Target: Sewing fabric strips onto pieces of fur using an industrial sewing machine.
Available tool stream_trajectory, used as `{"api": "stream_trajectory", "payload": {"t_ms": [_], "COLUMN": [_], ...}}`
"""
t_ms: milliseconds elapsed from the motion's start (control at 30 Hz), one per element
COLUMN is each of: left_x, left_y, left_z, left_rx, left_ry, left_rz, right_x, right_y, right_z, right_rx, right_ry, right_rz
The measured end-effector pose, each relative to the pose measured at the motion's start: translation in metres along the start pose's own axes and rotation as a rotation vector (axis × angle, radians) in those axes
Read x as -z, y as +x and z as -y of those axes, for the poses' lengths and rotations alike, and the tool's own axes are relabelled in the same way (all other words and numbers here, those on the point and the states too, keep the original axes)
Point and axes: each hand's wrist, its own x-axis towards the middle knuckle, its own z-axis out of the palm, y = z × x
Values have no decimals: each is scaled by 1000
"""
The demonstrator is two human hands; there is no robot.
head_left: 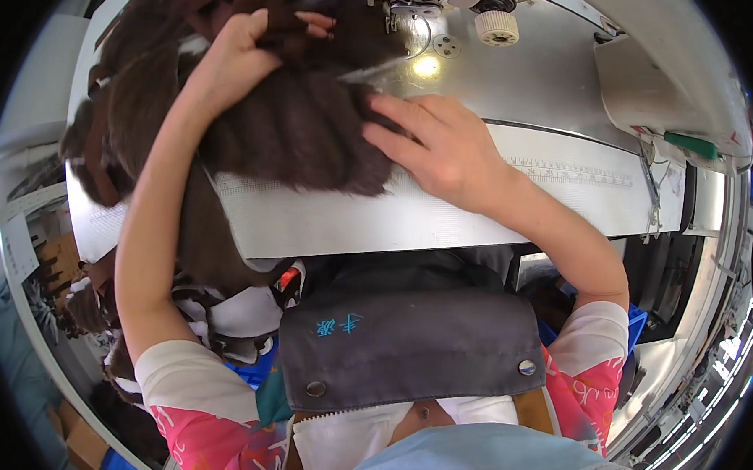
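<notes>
A dark brown fur piece [301, 135] lies bunched on the white sewing table [445, 213]. Its right side reaches toward the sewing machine's needle area [411, 18]. My left hand [248, 57] is closed on a fold of the fur near a brown fabric strip; some of its fingertips are buried in the pile. At the fur's right edge, the fingers of my right hand [447, 150] pinch the pile, and its thumb is not clearly visible. More brown fur hangs off the table's front edge beside my left forearm.
The machine's metal bed [534, 82] and a cream knob [496, 28] are beyond my right hand. Metal tweezers [650, 184] rest at the table's right end. Below left, fur scraps with white backing [247, 313] are piled around a blue bin.
</notes>
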Motion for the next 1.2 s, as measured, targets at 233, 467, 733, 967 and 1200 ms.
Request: {"api": "stream_trajectory", "payload": {"t_ms": [233,467,733,967,1200], "left_x": [-10,-10,12,17,-14], "left_y": [-37,-13,-3,-2,2], "left_z": [-44,-4,-45,-59,-38], "left_rx": [-264,-181,-109,393,22], "left_ry": [575,737,63,156,14], "left_rz": [-39,-62,-74,334,327], "right_x": [-1,5,2,9,-7], "right_y": [-5,-5,7,52,6], "right_z": [10,8,-9,-12,27], "right_rx": [66,83,-17,-55,-84], "right_ry": [68,99,182,372,204], "right_rz": [-8,-32,-218,-402,31]}}
